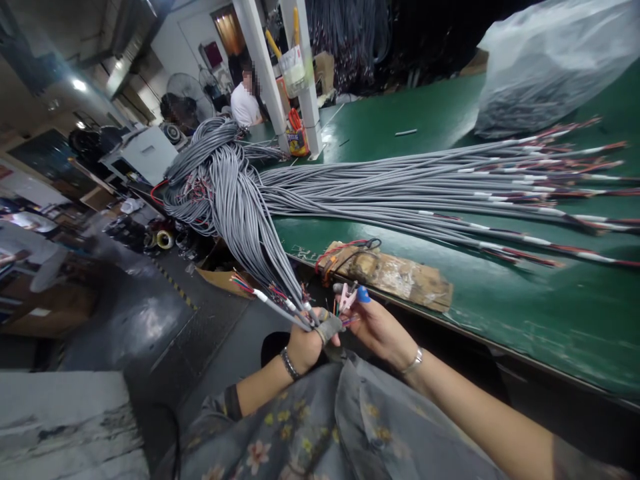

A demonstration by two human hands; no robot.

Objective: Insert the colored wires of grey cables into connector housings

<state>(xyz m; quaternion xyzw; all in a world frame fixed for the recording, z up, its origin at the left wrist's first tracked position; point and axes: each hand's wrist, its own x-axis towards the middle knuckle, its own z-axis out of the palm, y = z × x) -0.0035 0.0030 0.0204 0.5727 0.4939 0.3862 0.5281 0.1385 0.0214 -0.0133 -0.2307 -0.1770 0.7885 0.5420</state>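
My left hand [307, 345] is closed around the ends of several grey cables [277, 310], with grey wrapping on its fingers. Thin coloured wires fan out from the stripped, white-banded cable ends, some sticking up between my two hands. Beside it, my right hand [380, 330] pinches a small pale pink clip [347, 298] close to those wires. Blue tape [363, 294] covers one of its fingertips. The held cables hang down from a large looped grey cable bundle [220, 163] on the bench. What lies inside my left palm is hidden.
Many grey cables [380, 183] stretch across the green bench [530, 320]. A worn wooden block [405, 277] with wires lies at the bench edge. A plastic bag [550, 67] stands at the back right. A white post [307, 100] rises behind; a person [245, 103] is farther off.
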